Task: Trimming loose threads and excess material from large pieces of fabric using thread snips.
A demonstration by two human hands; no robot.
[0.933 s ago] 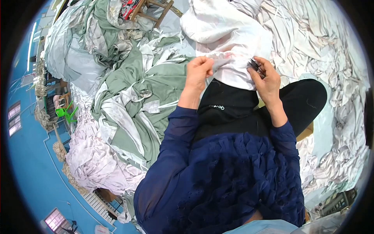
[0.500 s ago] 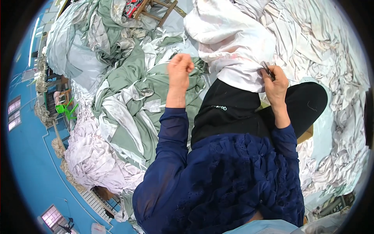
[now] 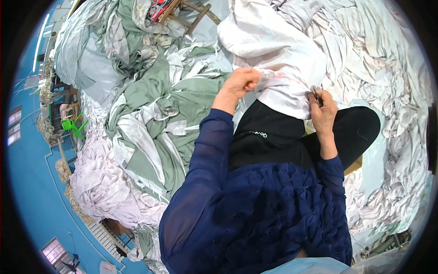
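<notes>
White cloth [image 3: 292, 55] ahead at twelve o'clock I judge limp, best edge-held: left hand [image 3: 241, 84] curled, apparently pinching it, right hand [image 3: 324, 113] clasping dark tool [image 3: 315, 94].

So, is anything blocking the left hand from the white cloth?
Nothing visible. The left hand is curled at the left edge of the white cloth; I can't tell if it's pinching. The right hand holds a dark tool farther right.

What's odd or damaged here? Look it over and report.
Faint pinkish marks show on the white cloth, right of the left hand. They look odd against otherwise pale fabric; stain or print, I can't tell.
</notes>
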